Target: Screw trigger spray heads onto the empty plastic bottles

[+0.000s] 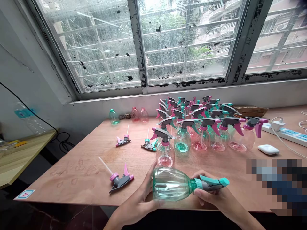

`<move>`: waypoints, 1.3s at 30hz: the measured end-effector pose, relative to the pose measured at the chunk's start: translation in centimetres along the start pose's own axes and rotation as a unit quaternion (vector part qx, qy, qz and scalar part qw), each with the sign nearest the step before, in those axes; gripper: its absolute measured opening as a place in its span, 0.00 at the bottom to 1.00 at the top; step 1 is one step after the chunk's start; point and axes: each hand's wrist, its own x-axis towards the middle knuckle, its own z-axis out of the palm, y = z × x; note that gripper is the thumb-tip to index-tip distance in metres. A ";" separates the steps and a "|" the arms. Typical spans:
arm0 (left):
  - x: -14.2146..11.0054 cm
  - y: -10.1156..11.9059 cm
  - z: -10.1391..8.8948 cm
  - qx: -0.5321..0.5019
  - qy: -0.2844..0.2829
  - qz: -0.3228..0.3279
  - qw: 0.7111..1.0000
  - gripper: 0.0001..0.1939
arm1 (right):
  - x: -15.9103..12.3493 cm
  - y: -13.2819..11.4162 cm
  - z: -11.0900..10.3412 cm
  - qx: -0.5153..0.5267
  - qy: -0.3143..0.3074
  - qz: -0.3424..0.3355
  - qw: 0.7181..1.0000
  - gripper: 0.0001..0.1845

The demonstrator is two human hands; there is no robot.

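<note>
A clear green spray bottle [171, 184] lies sideways in the air above the table's front edge, held between both hands. My left hand [141, 195] is wrapped around its base end. At the neck, my right hand [211, 195] grips the teal collar and the grey-and-teal trigger sprayer [213, 182]. Just behind stands a pink spray bottle [165, 155] with its sprayer fitted. Left of my left hand lies a loose pink-and-grey sprayer head [120, 180] with its straw. Two more loose sprayer heads, one pink [123, 140] and one teal [149, 144], lie farther back.
Several assembled spray bottles [182, 140] crowd the table's back right. Bottles without sprayers, one green [114, 117] and two pink [135, 115], stand at the back left. To the right are a white case [268, 149], a power strip [290, 133] and cables.
</note>
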 end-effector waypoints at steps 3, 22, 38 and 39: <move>0.0 0.1 0.1 0.000 0.000 0.008 1.000 0.47 | 0.0 0.1 -0.1 0.013 -0.011 -0.001 1.000 0.13; 0.0 -0.4 0.0 -0.020 -0.004 0.008 1.000 0.52 | 0.1 -0.2 -0.1 -0.006 -0.017 0.007 1.000 0.14; 0.1 0.0 0.3 -0.030 0.000 0.022 0.999 0.49 | 0.0 -0.4 -0.1 -0.009 -0.024 0.017 1.000 0.13; 0.1 0.0 0.3 -0.031 0.000 0.022 0.999 0.49 | 0.0 -0.4 -0.1 -0.011 -0.026 0.015 0.999 0.13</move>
